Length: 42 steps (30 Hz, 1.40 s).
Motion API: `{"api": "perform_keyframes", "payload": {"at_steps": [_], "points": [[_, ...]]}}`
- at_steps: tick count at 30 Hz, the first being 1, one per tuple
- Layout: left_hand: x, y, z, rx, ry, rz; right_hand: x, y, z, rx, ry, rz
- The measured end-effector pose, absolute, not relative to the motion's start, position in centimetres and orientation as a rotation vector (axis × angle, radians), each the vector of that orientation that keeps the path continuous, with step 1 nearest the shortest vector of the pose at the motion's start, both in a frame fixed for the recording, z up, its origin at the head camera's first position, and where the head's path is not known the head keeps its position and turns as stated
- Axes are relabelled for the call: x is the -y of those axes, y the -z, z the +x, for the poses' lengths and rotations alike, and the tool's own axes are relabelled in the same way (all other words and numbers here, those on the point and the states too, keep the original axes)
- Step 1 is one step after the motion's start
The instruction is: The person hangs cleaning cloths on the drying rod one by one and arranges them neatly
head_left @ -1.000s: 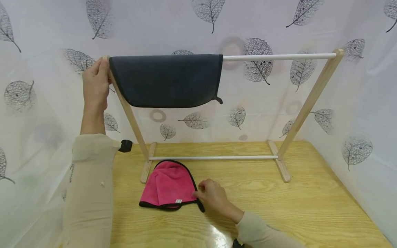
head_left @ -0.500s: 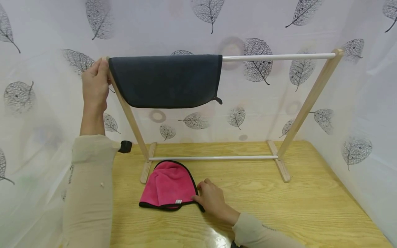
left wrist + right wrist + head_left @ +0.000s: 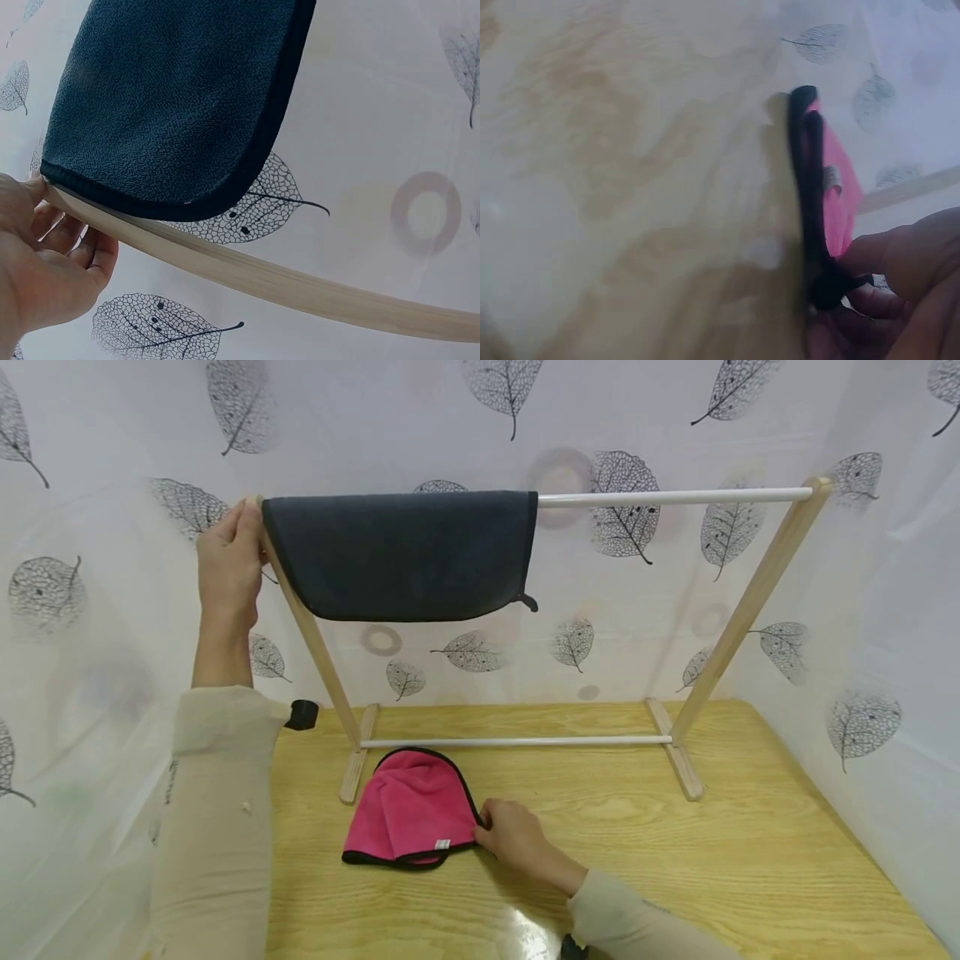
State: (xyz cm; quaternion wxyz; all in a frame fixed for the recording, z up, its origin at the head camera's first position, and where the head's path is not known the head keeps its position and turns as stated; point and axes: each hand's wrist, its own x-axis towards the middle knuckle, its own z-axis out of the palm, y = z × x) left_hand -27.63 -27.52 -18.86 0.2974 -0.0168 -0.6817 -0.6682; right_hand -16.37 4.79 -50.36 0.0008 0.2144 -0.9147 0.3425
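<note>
the pink towel (image 3: 422, 810) lies rumpled on the surface (image 3: 637, 877), immediately to the left of the right hand (image 3: 521, 837), which pinches its near right corner between thumb and fingers. no clear long axis shows in its folds; the black-bound near edge runs leftward from that pinch. the right hand is by far the nearer: the left hand (image 3: 228, 560) is high up and well apart, fingers curled around the top of the rack's left upright (image 3: 318, 647).

the towel's far edge is right by the lower rail (image 3: 517, 742); whether they touch, i cannot tell. its left side sits just beside the left foot (image 3: 356, 777). above, a dark grey towel (image 3: 405, 556) drapes over the left half of the upper rail (image 3: 675, 497), leaving white rail exposed to the right upright (image 3: 750, 618). rightward from the right hand, bare wood grain reaches the surface's slanting edge.
</note>
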Motion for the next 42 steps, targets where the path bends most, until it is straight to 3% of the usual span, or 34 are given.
{"api": "perform_keyframes", "payload": {"at_steps": [9,21,34,42], "points": [[27.6,18.8,-27.7,1.790,1.791,-0.054,-6.3,49.2,-17.9,2.713,-1.316,0.727],[27.7,18.9,-27.6,1.786,1.783,-0.080,-9.1,44.7,-19.0,2.622,-1.513,0.691],[27.8,18.9,-27.6,1.783,1.801,-0.097,-12.5,39.5,-19.7,2.663,-1.260,0.773],[27.9,18.7,-27.5,1.828,1.778,-0.063,-14.8,36.5,-20.5,2.754,-1.167,0.687]]}}
